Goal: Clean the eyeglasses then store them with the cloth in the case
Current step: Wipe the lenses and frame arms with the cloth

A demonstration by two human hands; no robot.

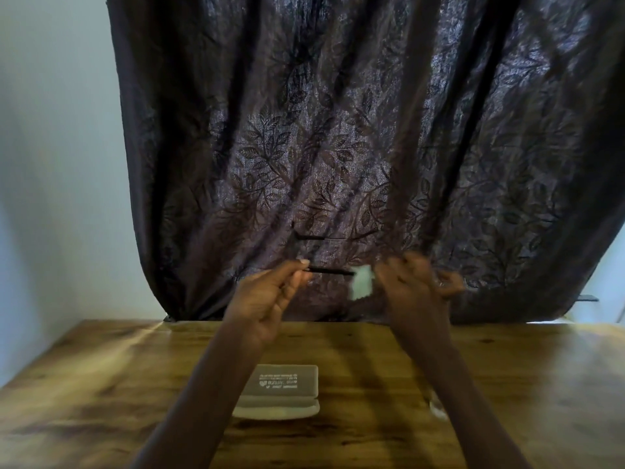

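Note:
Both hands are raised in front of the dark curtain. My left hand (270,296) pinches a thin black temple arm of the eyeglasses (329,271); the other temple shows faintly higher up, and the lenses are hard to make out against the curtain. My right hand (414,286), blurred by motion, holds a small pale cleaning cloth (362,282) against the glasses' right end. The open glasses case (280,390) lies on the table below my hands, its grey lid lining with white print facing up and a cream shell under it.
A wooden table (101,384) fills the lower part of the view. A dark leaf-patterned curtain (338,130) hangs behind it, with a pale wall (57,164) on the left. A small white object (438,409) shows beside my right forearm.

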